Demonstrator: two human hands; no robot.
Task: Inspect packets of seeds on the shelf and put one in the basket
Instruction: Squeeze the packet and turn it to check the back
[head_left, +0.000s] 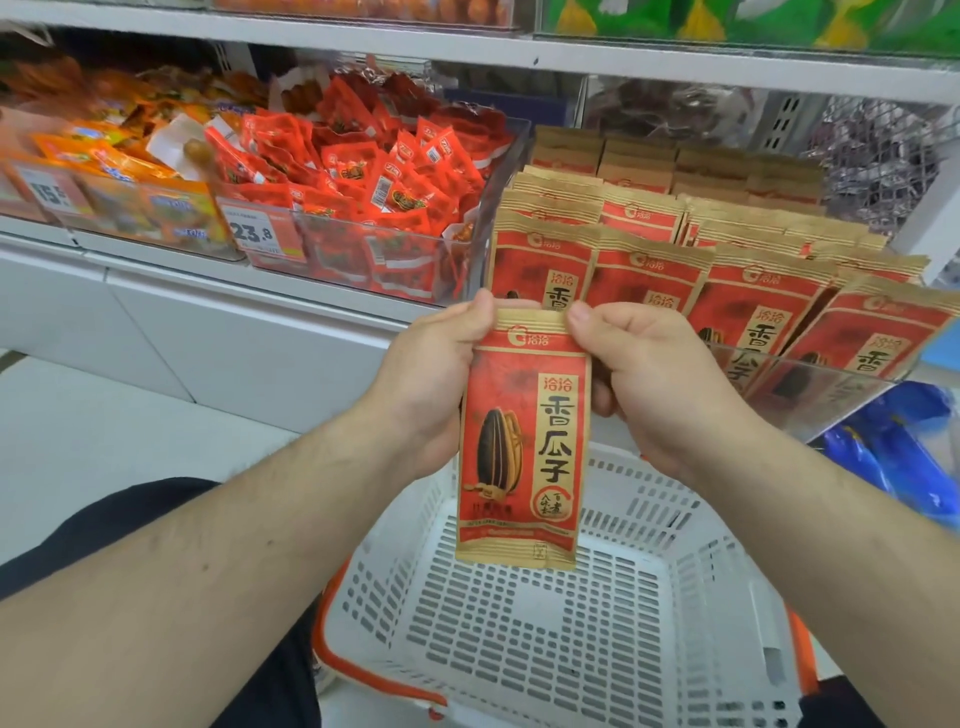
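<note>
A red and gold packet of sunflower seeds (524, 441) hangs upright, its front facing me, above the white basket (691, 587). My left hand (441, 374) grips the packet's upper left edge, thumb on the top corner. My right hand (639, 374) pinches the upper right corner, fingers curled behind it. Rows of the same seed packets (727, 270) stand in a clear tray on the shelf just behind my hands.
A clear bin of small red snack packs (374, 187) with a price tag sits left of the seed tray, and a bin of orange packs (119, 171) further left. Blue packets (893, 447) lie on the lower right. The basket has orange trim and holds nothing visible.
</note>
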